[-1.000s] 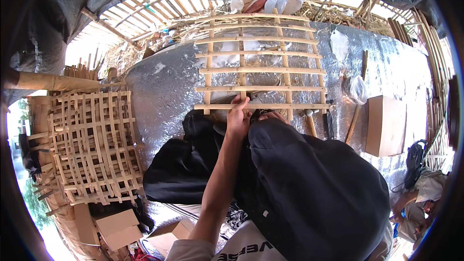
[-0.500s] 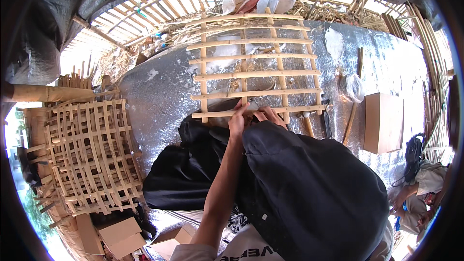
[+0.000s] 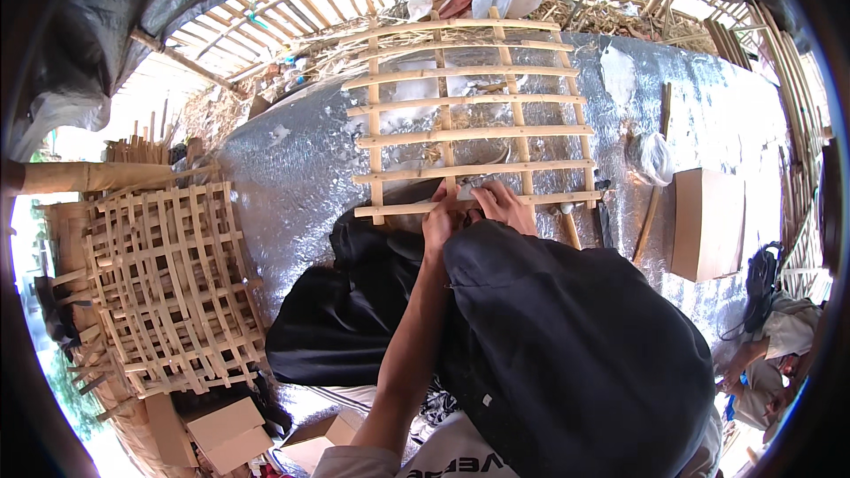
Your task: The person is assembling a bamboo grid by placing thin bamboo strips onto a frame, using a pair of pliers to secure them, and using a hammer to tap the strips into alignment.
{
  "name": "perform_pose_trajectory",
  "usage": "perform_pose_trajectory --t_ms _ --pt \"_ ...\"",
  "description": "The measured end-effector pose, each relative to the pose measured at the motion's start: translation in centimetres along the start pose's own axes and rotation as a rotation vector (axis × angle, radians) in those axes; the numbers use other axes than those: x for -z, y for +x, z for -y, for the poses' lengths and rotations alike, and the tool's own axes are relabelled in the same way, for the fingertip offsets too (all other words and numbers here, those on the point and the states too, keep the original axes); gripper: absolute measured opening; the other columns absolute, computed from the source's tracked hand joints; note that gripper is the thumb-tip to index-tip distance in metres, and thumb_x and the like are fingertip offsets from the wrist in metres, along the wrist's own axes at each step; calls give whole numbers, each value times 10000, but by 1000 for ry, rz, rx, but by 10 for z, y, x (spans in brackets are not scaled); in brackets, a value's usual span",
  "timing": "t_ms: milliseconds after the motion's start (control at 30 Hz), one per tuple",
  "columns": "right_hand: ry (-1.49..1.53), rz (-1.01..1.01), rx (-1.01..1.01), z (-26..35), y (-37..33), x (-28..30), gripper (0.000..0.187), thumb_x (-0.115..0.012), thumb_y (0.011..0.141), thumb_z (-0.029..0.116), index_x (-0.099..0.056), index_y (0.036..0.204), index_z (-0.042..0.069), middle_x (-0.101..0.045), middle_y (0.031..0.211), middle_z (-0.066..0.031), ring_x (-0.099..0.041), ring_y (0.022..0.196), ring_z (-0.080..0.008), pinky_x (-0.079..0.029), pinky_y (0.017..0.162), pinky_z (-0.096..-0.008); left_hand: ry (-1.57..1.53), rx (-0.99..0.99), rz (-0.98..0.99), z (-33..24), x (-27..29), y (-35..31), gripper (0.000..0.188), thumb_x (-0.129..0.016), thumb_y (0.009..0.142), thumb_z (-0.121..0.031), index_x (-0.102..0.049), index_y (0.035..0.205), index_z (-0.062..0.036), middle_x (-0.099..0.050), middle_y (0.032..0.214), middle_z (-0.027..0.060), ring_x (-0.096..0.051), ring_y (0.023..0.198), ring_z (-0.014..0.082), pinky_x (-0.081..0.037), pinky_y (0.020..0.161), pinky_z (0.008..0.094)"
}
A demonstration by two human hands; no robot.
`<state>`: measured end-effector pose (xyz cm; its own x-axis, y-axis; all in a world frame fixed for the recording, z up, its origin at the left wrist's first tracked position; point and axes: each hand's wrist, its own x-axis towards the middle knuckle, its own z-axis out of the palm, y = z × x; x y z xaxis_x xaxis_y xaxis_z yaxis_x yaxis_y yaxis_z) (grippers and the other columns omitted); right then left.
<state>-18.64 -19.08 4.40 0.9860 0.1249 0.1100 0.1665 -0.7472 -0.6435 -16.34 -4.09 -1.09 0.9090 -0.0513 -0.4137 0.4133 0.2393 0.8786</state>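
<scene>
A bamboo lattice (image 3: 403,138) of long slats crossing several upright strips lies in front of me, its near slat just above my lap. My left hand (image 3: 438,225) is closed around the near slat where an upright strip crosses it. Right beside it, my right hand (image 3: 503,207) bends its fingers down at the same crossing. Whatever sits between those fingertips is too small and too covered to make out. Black cloth (image 3: 575,345) covers my raised knee and hides part of the right hand and its forearm.
A stack of woven bamboo lattices (image 3: 173,288) stands at left. To the right are a wooden-handled tool (image 3: 571,228), a dark tool (image 3: 605,226), a clear plastic bag (image 3: 653,159) and a cardboard box (image 3: 707,225). Another person (image 3: 779,354) sits at the lower right.
My right hand has shifted slightly right, and more of its fingers show above the knee. The left hand stays at the crossing. The lattice's right side has shifted slightly.
</scene>
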Motion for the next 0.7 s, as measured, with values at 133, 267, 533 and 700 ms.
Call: perform_pose_trajectory --t_ms 133,267,533,700 --pt "-60 -176 76 12 21 9 283 -632 862 168 -608 1117 47 -582 1105 -162 -555 1005 -388 -464 885 -486 -266 225 -8 -5 17 4 290 -621 970 -270 -643 1209 -107 -583 691 0 -498 489 64 -362 422 209" --pt "17 -29 70 -18 45 31 323 -649 824 170 -605 1103 13 -607 1059 -173 -554 1054 -378 -459 893 -493 -177 217 -13 3 8 7 356 -598 997 -289 -620 1299 -102 -522 612 -29 -415 433 41 -287 355 209" --pt "-292 202 185 -47 72 30 386 -745 681 215 -683 1030 61 -660 1061 -135 -555 1132 -341 -402 985 -487 -238 130 -11 17 13 13 393 -607 989 -221 -586 1349 -63 -586 791 -43 -465 596 32 -363 523 201" --pt "-180 295 221 -55 83 30 327 -770 651 194 -708 947 70 -689 899 -144 -619 990 -375 -465 909 -488 -101 281 -127 -10 7 9 503 -648 962 -265 -531 1367 10 -629 912 19 -537 696 78 -445 599 240"
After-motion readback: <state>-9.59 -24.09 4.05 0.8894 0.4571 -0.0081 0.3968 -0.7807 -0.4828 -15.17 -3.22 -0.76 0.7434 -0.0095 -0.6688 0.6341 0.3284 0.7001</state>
